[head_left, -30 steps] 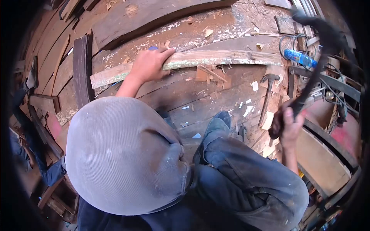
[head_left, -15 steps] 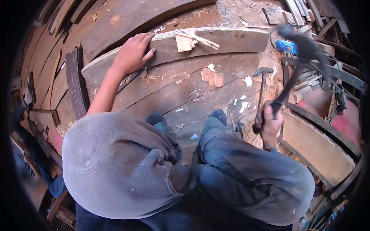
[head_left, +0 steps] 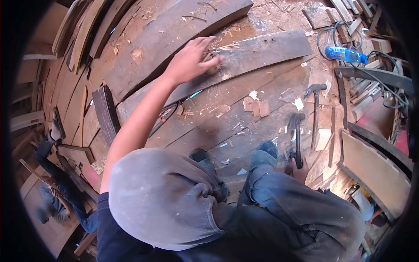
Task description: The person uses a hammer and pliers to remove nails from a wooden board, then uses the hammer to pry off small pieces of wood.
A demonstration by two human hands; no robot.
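Observation:
My left hand (head_left: 192,61) is over the curved plank (head_left: 270,50), fingers spread, beside the thin splinters (head_left: 227,46) on its surface. Whether it touches the plank is hard to tell. Low at the right, by my knee, my right hand (head_left: 300,170) is closed round the handle of a hammer (head_left: 297,135), whose head points away from me near the floor. A second claw hammer (head_left: 316,109) lies on the floorboards just to the right of it.
A thicker dark plank (head_left: 170,26) lies beyond the curved one. At the right are a blue-labelled bottle (head_left: 345,55), cables, a pale board (head_left: 375,170) and scrap wood. Wood chips (head_left: 256,107) lie on the floor. Another person (head_left: 54,201) is at the far left.
My left hand has moved right along the plank and opened wider. My right hand has lowered the hammer from its raised position. The pale wood pieces on the plank no longer stand out as before.

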